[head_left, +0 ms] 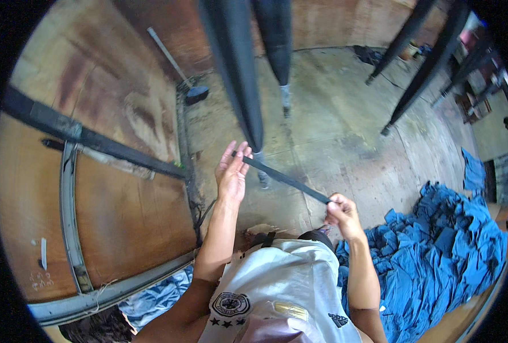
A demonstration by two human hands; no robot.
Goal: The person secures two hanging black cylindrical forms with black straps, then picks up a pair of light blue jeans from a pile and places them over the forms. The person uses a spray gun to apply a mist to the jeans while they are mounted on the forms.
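Observation:
A narrow dark strip stretches straight between my two hands, slanting down to the right. My left hand is raised palm up, and the strip's far end crosses its fingers, seemingly held between them. Pinched between thumb and fingers of my right hand is the strip's near end. Just beyond my left fingers hangs a long black tapering thing with a greyish lower end. Another black tapering piece hangs close beside it. What these hanging pieces are I cannot tell.
A large heap of blue cloth lies to my right. More black tapered pieces hang at the far right. A broom leans by the far left corner. Along the left run a wooden panel wall and a dark beam.

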